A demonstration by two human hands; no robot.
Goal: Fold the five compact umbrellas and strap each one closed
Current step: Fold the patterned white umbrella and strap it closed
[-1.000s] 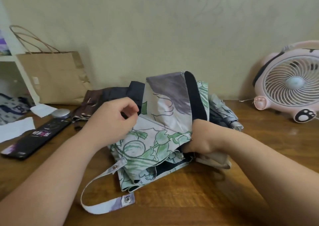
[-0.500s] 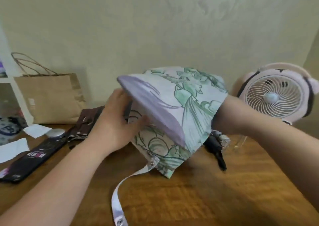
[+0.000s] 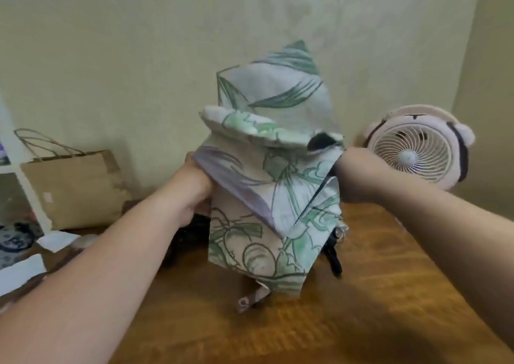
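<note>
Umbrella point(image 3: 274, 196) upright, green-print canopy loose; left hand point(image 3: 194, 194) grips it, right hand point(image 3: 358, 174) fingers hidden.

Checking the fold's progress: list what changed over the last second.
The floral umbrella went from lying on the table to raised upright between the left hand and right hand, both gripping it; its strap now dangles. Paper bag and fan stayed put.

1 head-worn wide-angle camera, looking forward and slightly down.
It looks across the wooden bench point(image 3: 361, 324) toward the wall point(image 3: 133, 57), close enough that the left forearm point(image 3: 111, 266) and right forearm point(image 3: 445, 224) enter from the bottom corners and the umbrella point(image 3: 272, 196) fills the centre; paper bag point(image 3: 75, 188) at the left margin, fan point(image 3: 411, 155) at the right.
</note>
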